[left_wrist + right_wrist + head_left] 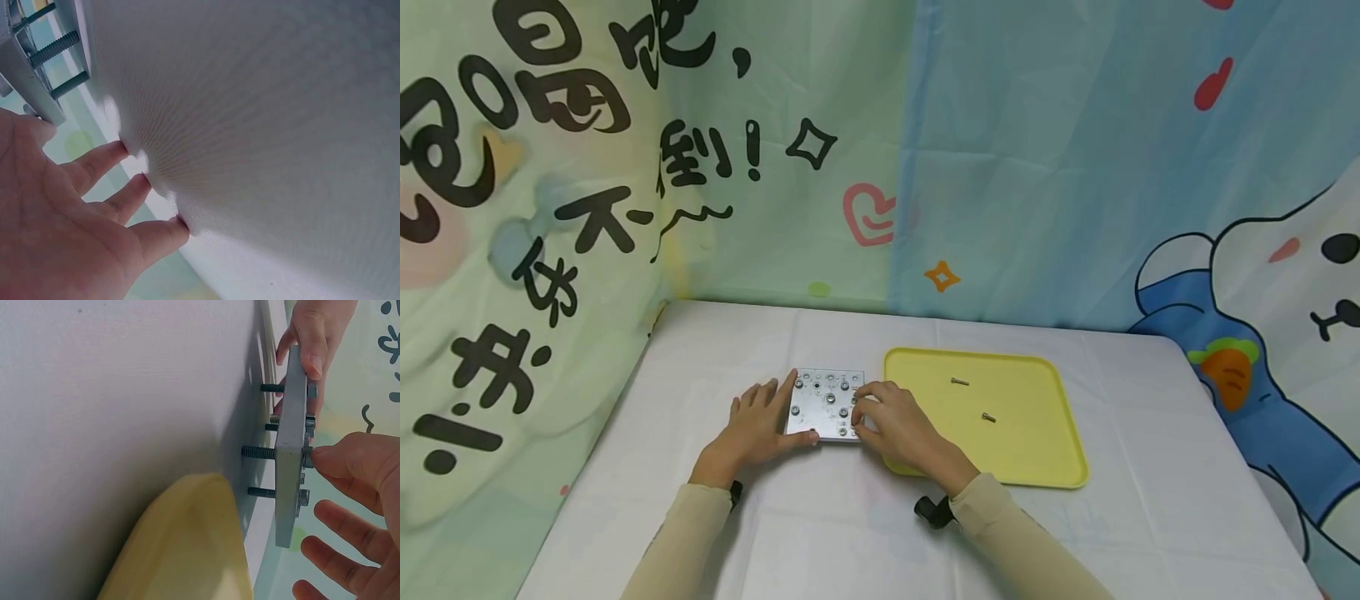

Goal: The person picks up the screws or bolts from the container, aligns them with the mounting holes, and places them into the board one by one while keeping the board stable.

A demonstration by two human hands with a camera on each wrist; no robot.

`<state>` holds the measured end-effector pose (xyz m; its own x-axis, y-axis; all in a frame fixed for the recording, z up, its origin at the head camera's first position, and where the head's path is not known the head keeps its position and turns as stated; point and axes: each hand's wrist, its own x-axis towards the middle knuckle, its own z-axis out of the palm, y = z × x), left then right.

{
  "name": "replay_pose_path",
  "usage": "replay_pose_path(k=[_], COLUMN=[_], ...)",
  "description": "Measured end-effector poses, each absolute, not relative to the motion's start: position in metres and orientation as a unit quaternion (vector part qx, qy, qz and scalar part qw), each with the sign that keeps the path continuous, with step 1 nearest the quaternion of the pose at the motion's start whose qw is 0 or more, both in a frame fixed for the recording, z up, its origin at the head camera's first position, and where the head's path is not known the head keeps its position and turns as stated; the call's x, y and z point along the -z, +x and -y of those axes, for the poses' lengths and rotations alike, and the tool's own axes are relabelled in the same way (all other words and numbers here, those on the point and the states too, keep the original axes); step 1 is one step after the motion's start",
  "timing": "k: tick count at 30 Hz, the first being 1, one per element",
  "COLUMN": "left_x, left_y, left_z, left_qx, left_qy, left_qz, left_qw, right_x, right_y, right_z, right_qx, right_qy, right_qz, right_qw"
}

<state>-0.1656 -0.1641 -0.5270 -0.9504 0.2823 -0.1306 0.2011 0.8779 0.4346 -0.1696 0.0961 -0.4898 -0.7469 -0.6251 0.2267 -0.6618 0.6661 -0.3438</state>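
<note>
A silver metal plate (809, 402) lies on the white cloth, with several bolts set through it. Their threaded shanks (55, 50) stick out beneath and hold the plate above the cloth. My left hand (756, 427) holds the plate's left side between thumb and index finger; its other fingers (159, 240) press against the cloth. At the right edge, my right hand (901, 427) pinches the head of a bolt (257, 452) between thumb and index finger. Its remaining fingers are spread apart from the plate. In the head view those fingers partly cover the plate's right edge.
A yellow tray (1037, 462) sits right of the plate, partly beneath my right hand. Two loose bolts lie on it, one bolt (959, 381) towards the back and another bolt (988, 417) nearer the middle. Printed curtains (1015, 167) hang behind the white-covered table (1150, 467).
</note>
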Motion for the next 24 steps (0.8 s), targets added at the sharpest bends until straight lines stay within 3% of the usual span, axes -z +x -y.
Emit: replay_pose_path(k=[10, 17, 24], left_x=[0.528, 0.527, 0.529], left_y=[-0.166, -0.165, -0.166], left_z=[0.164, 0.164, 0.164], left_qx=[-0.216, -0.216, -0.215], left_qy=[0.123, 0.122, 0.121], left_qz=[-0.964, -0.964, -0.964], left_qw=[0.095, 0.100, 0.101], right_x=[0.493, 0.492, 0.489], right_y=[-0.182, -0.193, -0.206], right_z=[-0.121, -0.161, -0.206], right_qx=[-0.208, -0.206, -0.222], right_qy=[0.300, 0.280, 0.241], right_qz=[0.930, 0.936, 0.944], right_qw=[0.035, 0.063, 0.046])
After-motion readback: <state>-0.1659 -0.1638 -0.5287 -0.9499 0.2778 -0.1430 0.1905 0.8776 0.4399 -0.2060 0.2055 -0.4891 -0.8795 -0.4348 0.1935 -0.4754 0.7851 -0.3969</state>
